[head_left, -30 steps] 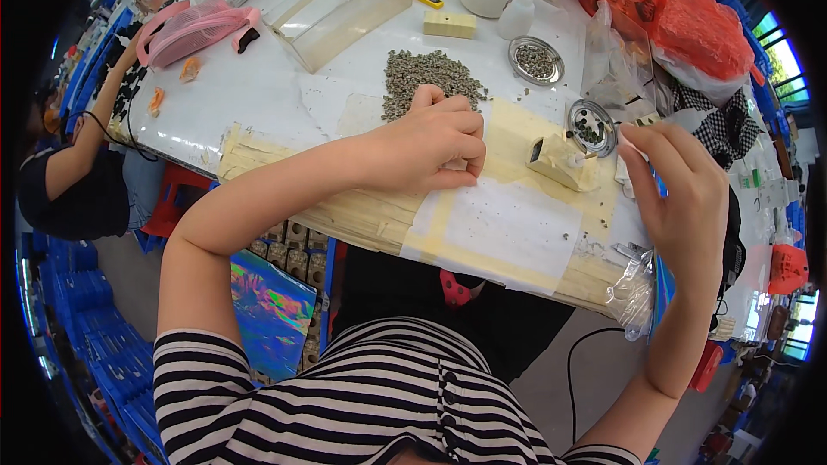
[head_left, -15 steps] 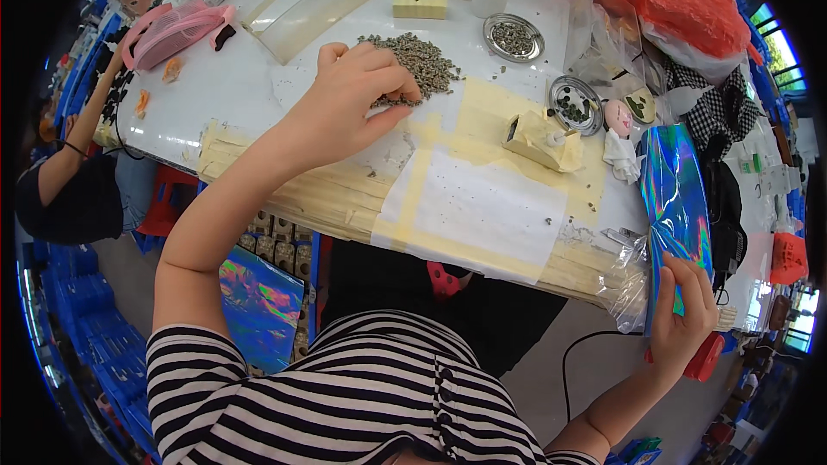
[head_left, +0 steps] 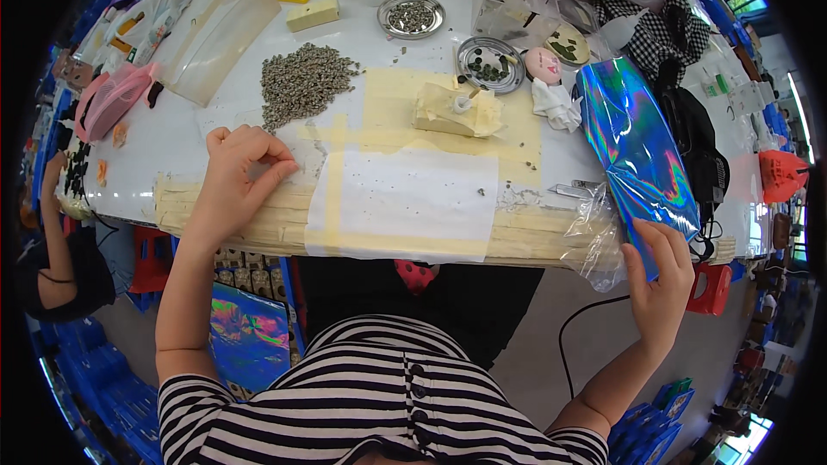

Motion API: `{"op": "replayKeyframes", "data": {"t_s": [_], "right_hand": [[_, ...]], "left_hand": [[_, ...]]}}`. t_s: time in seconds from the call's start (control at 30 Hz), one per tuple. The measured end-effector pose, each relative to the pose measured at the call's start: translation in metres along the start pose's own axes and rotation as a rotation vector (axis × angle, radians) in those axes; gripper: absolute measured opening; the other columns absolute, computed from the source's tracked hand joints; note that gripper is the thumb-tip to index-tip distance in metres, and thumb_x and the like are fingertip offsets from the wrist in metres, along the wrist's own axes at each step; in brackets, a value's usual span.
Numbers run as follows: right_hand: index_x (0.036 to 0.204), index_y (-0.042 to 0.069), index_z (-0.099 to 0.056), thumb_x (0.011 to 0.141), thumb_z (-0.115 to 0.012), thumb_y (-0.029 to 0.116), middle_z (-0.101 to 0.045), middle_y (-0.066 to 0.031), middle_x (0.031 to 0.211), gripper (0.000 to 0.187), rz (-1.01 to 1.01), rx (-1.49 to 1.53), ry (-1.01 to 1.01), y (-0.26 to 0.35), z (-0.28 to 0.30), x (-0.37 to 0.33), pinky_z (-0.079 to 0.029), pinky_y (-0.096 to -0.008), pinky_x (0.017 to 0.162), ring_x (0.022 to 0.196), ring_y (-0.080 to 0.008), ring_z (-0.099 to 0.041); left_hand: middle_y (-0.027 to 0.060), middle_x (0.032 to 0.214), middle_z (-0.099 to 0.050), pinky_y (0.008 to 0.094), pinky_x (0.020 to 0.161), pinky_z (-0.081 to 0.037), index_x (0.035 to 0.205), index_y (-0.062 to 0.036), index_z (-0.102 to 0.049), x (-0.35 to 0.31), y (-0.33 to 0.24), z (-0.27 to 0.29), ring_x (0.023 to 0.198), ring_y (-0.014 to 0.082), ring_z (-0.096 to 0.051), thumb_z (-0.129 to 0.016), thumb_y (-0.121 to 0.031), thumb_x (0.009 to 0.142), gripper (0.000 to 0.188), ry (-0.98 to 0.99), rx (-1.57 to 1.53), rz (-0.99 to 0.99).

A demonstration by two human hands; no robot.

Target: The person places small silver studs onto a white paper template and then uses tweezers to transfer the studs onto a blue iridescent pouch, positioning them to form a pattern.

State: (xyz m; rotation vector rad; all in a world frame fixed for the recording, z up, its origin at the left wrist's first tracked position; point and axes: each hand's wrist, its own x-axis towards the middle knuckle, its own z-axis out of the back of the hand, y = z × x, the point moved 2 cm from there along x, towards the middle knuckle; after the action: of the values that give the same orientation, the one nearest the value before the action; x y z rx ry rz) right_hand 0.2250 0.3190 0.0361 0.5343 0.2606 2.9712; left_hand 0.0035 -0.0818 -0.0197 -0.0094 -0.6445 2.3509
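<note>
Clearly iridescent blue foil bag point(head_left: 636, 148), glossy, creased, right hand point(head_left: 662, 280) gripping its lower edge

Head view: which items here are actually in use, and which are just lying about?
In use:
left hand, fingers pinched beside the grey bead pile
right hand gripping the iridescent blue pouch

Lying about:
two metal dishes
yellow block
pink pouch
checked cloth

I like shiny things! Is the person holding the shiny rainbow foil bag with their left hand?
No, the right hand grips the shiny rainbow foil bag; the left hand rests on the table edge.
</note>
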Motion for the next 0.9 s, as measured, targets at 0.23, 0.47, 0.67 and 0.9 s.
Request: {"op": "replayKeyframes", "data": {"t_s": [0.23,0.47,0.67,0.9], "right_hand": [[0.115,0.004,-0.065,0.079,-0.074,0.012,-0.065,-0.0139,0.109,0.037,-0.024,-0.244,-0.075,-0.016,-0.025,-0.002,-0.051,-0.0411,0.082,0.097,-0.0313,-0.063],[0.112,0.002,-0.067,0.081,-0.075,0.016,-0.067,-0.0114,0.109,0.035,-0.074,-0.266,-0.102,-0.031,-0.029,0.001,-0.051,-0.0402,0.083,0.097,-0.0296,-0.064],[0.113,0.001,-0.066,0.081,-0.075,0.018,-0.066,-0.0136,0.112,0.037,0.055,-0.286,-0.166,-0.014,-0.042,0.025,-0.051,-0.0414,0.085,0.1,-0.0308,-0.063],[0.1,0.001,-0.068,0.084,-0.067,0.009,-0.07,-0.0106,0.091,0.018,0.082,-0.342,-0.215,-0.026,-0.042,0.034,-0.054,-0.0369,0.072,0.082,-0.0276,-0.068]], "left_hand": [[0.0007,0.084,-0.063,0.032,0.086,-0.031,0.092,-0.008,-0.068,0.017,-0.012,-0.004,0.079,0.015,-0.055,-0.071,-0.008,0.083,0.01,-0.444,0.236,-0.099],[0.0072,0.091,-0.065,0.0286,0.083,-0.044,0.097,-0.001,-0.068,0.014,-0.065,-0.022,0.086,0.0154,-0.058,-0.067,0.003,0.085,0.013,-0.295,-0.711,-0.019],[0.0069,0.094,-0.065,0.0284,0.081,-0.046,0.101,-0.001,-0.069,0.016,-0.113,-0.038,0.089,0.0135,-0.059,-0.068,0.001,0.087,0.015,0.055,-0.917,-0.179],[0.0073,0.105,-0.063,0.0309,0.097,-0.043,0.112,0.0004,-0.065,0.01,-0.131,-0.062,0.103,0.0157,-0.059,-0.065,0.002,0.089,0.023,0.388,-1.311,-0.033]]}}
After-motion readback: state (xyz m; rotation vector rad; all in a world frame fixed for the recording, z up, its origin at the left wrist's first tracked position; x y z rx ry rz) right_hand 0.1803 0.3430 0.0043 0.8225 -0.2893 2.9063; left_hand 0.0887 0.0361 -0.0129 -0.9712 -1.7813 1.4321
